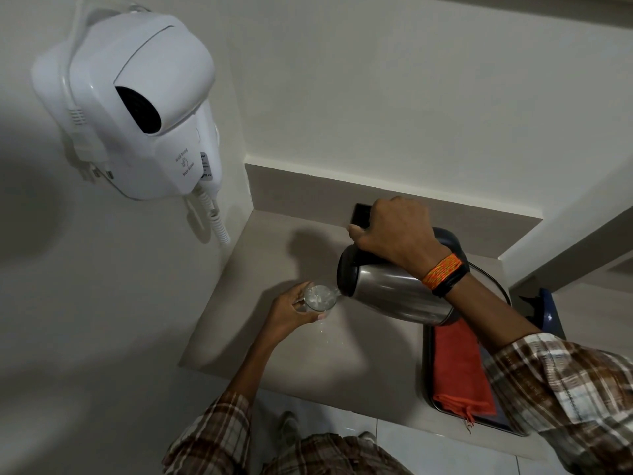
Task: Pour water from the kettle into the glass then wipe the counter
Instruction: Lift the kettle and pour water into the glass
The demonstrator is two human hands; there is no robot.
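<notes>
Halfway-ish: right hand (394,231) clamped round the tilted kettle (394,293), left hand (291,311) gripping the glass (320,298), water going in. Desk (274,252) wipe's not started, orange cloth (460,368) untouched.

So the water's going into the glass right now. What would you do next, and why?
Probably tip the kettle back upright. The right hand has it tilted with its spout at the glass, which the left hand holds and which already looks well filled. Drops glisten on the counter below, so more pouring risks more spill. The orange cloth waits nearby.
</notes>
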